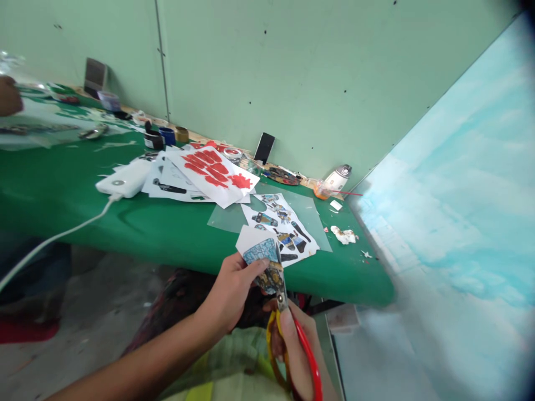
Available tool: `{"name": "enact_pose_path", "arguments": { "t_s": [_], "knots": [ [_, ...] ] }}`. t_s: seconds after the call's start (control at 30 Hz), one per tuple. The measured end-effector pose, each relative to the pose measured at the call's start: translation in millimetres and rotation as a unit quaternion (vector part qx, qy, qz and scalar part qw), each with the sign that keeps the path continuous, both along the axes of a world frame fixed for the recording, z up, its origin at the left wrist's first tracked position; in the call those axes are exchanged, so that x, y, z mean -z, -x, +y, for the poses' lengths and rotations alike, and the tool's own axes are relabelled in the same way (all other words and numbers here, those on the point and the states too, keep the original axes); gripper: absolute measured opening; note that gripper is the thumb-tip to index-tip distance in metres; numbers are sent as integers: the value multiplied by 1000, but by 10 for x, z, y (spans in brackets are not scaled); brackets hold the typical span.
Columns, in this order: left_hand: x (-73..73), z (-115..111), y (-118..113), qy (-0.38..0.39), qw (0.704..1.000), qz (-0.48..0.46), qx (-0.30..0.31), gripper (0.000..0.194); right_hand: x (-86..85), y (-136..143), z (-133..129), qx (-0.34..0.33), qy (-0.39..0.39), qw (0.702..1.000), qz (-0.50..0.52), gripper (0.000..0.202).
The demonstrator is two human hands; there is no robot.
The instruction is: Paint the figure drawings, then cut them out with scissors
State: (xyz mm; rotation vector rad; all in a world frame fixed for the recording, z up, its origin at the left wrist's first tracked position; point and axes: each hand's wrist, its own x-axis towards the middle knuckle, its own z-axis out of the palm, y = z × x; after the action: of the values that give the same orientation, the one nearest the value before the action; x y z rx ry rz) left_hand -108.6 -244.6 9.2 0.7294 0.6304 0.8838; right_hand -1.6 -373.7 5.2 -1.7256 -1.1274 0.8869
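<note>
My left hand (234,284) pinches a piece of white paper (259,250) printed with a blue and brown patterned shape, thumb on top. My right hand (292,340) is wrapped round scissors (309,351) with red and yellow handles. Their metal blades point up along the right edge of the printed piece. How far apart the blades are is hard to see. Just beyond, on the green table (175,228), a white sheet (292,223) with several printed shapes lies on a translucent sheet (225,217).
Papers with red shapes (213,172) lie left of centre, beside a white device (127,178) with a cable. A phone (264,147), paint pots (167,136) and a white bottle (337,178) stand along the wall. Another person's hand (9,96) shows at far left.
</note>
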Motion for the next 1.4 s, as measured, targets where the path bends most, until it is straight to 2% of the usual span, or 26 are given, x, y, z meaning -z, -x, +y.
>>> {"name": "enact_pose_path", "arguments": {
  "t_s": [0.27, 0.53, 1.4],
  "knots": [
    [-33, -1, 3, 6, 1000, 9, -6, 22, -34, 11, -32, 1, 2, 1000, 3, 31],
    [-15, 0, -4, -1, 1000, -7, 4, 16, -27, -12, -6, 0, 1, 1000, 10, 32],
    [-25, -58, -10, 12, 1000, 14, 11, 24, -9, -14, 2, 8, -2, 1000, 14, 32]
  ]
}}
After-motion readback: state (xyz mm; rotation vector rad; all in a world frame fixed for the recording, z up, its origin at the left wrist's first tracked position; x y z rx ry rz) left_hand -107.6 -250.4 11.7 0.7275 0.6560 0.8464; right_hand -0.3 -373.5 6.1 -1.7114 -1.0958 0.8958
